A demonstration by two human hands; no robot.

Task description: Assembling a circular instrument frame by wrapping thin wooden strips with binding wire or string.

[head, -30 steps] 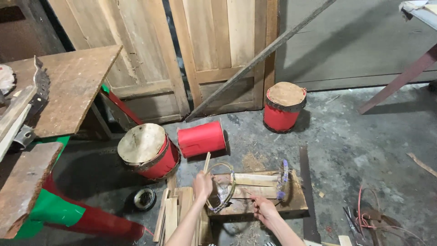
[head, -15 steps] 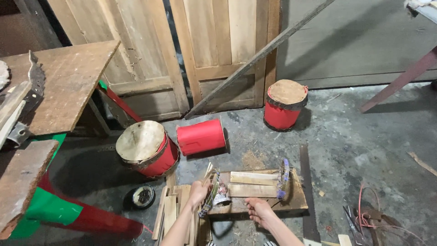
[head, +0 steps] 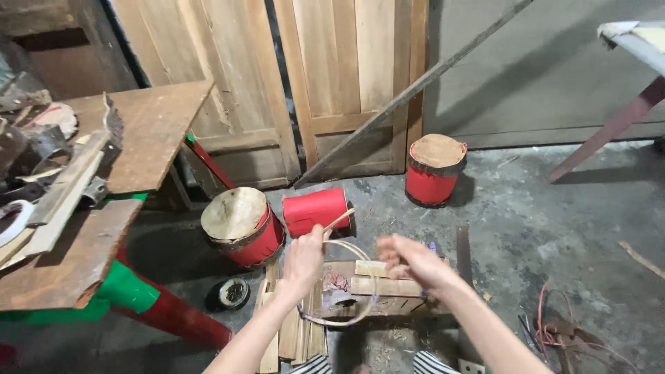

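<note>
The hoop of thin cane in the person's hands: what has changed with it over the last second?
Both hands have risen from the low wooden block. The left hand keeps its grip on the cane hoop and has lifted it, its loose end pointing up. The right hand, earlier down on the block, now hangs open in the air beside the hoop. The three red drums have not moved.

both hands sit higher in the frame than a second ago. left hand [head: 303, 260] is now raised at lower centre, closed round a thin cane strip [head: 337, 221] whose tip points up right, toward the lying red drum [head: 317, 210]. the cane hoop [head: 346, 280], earlier low over the wooden block [head: 377, 294], now hangs from that hand. right hand [head: 410, 262] is off the block, lifted, fingers spread and blurred, right of the hoop.
</note>
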